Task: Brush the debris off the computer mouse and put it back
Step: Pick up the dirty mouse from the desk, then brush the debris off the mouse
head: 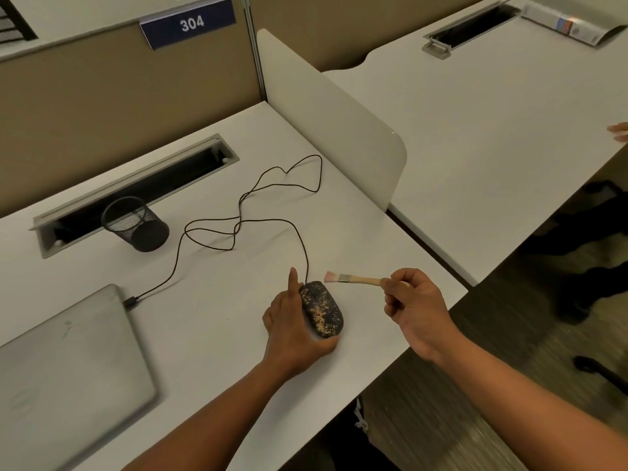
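A black wired computer mouse [322, 308] speckled with tan debris lies on the white desk [238, 300] near its front right corner. My left hand [292, 331] cups the mouse from its left side and rear, with one finger pointing straight ahead beside it. My right hand [413, 309] holds a small wooden-handled brush [353, 278] by the handle end. The pinkish bristles hover just above and to the right of the mouse's front, apart from it. The mouse's cable [244, 212] loops across the desk.
A closed grey laptop [68, 368] lies at the left, the cable plugged into its corner. A black mesh pen cup [136, 224] stands by the cable tray [136, 195]. A white divider panel [333, 117] separates the neighbouring desk. Another person's fingers [619, 131] show at the right edge.
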Tool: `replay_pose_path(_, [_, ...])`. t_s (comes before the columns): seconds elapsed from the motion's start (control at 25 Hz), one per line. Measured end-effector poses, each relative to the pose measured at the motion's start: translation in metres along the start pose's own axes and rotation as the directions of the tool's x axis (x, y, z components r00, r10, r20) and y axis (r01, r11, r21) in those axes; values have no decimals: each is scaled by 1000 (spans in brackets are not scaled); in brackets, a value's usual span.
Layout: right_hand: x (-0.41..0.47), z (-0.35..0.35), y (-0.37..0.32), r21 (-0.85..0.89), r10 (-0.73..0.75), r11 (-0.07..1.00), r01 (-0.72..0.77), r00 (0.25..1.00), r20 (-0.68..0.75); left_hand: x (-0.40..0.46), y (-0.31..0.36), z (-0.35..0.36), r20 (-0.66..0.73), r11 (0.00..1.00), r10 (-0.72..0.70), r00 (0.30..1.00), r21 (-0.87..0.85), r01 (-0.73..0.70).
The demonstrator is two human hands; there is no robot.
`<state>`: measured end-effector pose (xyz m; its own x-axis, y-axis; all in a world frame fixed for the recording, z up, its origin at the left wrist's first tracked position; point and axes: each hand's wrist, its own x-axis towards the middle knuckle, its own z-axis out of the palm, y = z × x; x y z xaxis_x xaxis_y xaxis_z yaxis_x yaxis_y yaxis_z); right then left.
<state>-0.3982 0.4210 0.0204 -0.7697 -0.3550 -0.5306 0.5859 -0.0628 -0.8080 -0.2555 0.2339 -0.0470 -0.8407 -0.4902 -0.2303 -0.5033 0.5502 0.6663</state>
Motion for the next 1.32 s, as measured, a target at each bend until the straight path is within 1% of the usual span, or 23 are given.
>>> replay_pose_path(0.12, [-23,2,1,64,11,998,-10,1000,-11,-15,4,-11,18,998,55,998,-5,-55])
replay_pose_path(0.24, [-63,8,9,161,-16,987,26,998,-60,-40,3,-30,78,987,162,984,-15,-161])
replay_pose_path(0.4, [-125,16,26,274,-63,956,102,987,-145,-77,4,-56,160,951,307,938,-3,-310])
replay_pose_path(0.52, [-171,17,43,351,-83,924,150,977,-198,-109,5,-69,229,920,383,895,-7,-392])
replay_pose_path(0.64, [-216,6,61,400,-74,899,179,962,-264,-143,10,-70,310,896,427,849,-17,-445])
replay_pose_path(0.72, [-238,-4,71,422,-57,888,181,956,-289,-160,11,-64,336,890,441,832,-44,-454])
replay_pose_path(0.96, [-299,-65,105,497,9,844,199,923,-385,-220,35,-24,465,853,487,740,-70,-517])
replay_pose_path(1.2, [-351,-123,139,526,31,822,220,904,-426,-267,55,19,581,800,537,612,-119,-588])
replay_pose_path(1.32, [-369,-133,151,534,32,813,232,898,-438,-277,62,28,621,790,531,577,-117,-601])
